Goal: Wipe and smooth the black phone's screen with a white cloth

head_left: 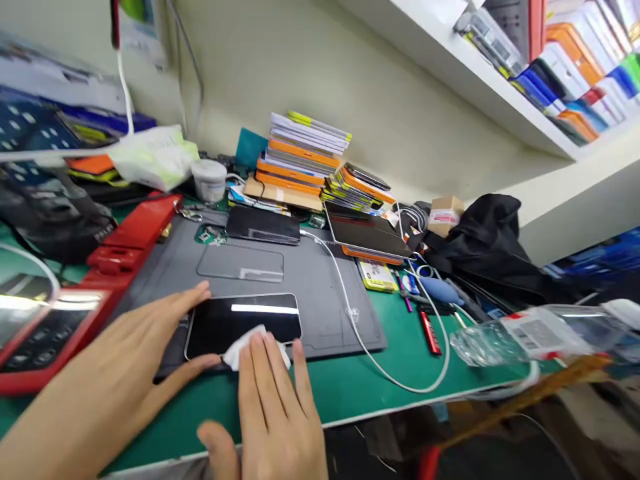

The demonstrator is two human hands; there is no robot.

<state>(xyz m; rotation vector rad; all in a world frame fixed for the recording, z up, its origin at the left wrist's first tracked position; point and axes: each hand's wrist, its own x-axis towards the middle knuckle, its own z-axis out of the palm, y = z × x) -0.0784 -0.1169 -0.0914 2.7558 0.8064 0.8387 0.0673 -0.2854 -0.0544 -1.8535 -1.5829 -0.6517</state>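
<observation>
A smartphone (265,319) with a black glossy screen and pale frame lies flat on a grey work mat (330,287). My left hand (130,360) spans its left end, with the fingers at the far corner and the thumb at the near edge. My right hand (277,407) presses a white wipe (243,348) on the near part of the screen, its fingers stretched over the wipe. Just beyond the phone rests a clear screen-shaped sheet (240,262). Farther back lies a second dark phone or panel (263,225).
A red device (117,260) stands at the left. A white cable (345,293) loops across the mat onto the green tabletop (345,390). Stacked boxes (300,157), a white tub (209,180) and a dark tablet-like slab (367,232) line the back; a plastic-wrapped packet (535,337) lies right.
</observation>
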